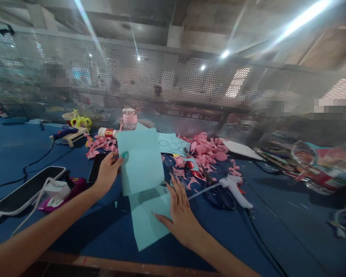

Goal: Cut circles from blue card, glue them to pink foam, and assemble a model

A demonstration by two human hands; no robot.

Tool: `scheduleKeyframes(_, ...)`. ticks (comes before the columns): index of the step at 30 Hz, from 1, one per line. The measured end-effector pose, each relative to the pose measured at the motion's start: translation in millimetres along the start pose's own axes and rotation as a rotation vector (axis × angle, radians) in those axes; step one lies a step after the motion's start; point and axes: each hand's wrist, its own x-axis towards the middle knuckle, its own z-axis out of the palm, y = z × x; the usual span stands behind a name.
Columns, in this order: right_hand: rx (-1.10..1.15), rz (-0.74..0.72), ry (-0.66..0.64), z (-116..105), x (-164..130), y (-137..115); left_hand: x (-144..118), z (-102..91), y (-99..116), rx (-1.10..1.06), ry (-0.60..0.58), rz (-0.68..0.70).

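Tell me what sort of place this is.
Probably a craft workspace: the left hand holds a light-blue sheet, pink cut scraps lie heaped on the blue table, and what looks like a white glue gun lies nearby.

The left hand (108, 171) and right hand (181, 215) were bare, as were the left forearm (54, 227) and right forearm (216, 250). The right hand's fingers (177, 187) were slender, tapering to long nails (153, 213), their finish too blurred to tell. A teal patch (125, 155) showed at the tip of the left thumb (119, 161); whether polish, could not be told.
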Motion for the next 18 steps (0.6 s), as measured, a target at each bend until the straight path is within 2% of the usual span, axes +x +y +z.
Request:
scheduleKeyframes(2,-0.013,0.035,0.048,11.0,6.3,-1.7,-0.6,5.0,-1.9,0.005,0.018,0.016)
scheduleKeyframes(5,0.085,0.038,0.137,19.4,16.1,-3.2,-7.6,12.0,-12.5,0.067,-0.052,-0.022)
scheduleKeyframes(7,0.276,0.087,0.167,16.6,21.4,-2.2,-14.8,15.3,-22.1,0.109,-0.111,-0.056)
scheduleKeyframes(11,0.646,0.242,0.149,-2.1,30.7,5.9,-26.4,20.0,-36.9,0.183,-0.209,-0.054)
scheduleKeyframes(13,0.881,0.427,0.124,-12.3,37.0,11.6,-27.7,21.7,-39.8,0.223,-0.205,-0.048)
scheduleKeyframes(16,1.316,0.769,-0.024,-22.8,48.5,19.0,-25.5,22.4,-39.4,0.253,-0.190,-0.022)
scheduleKeyframes(18,1.391,0.855,-0.067,-25.3,55.9,22.7,-23.8,21.5,-37.5,0.247,-0.219,-0.011)
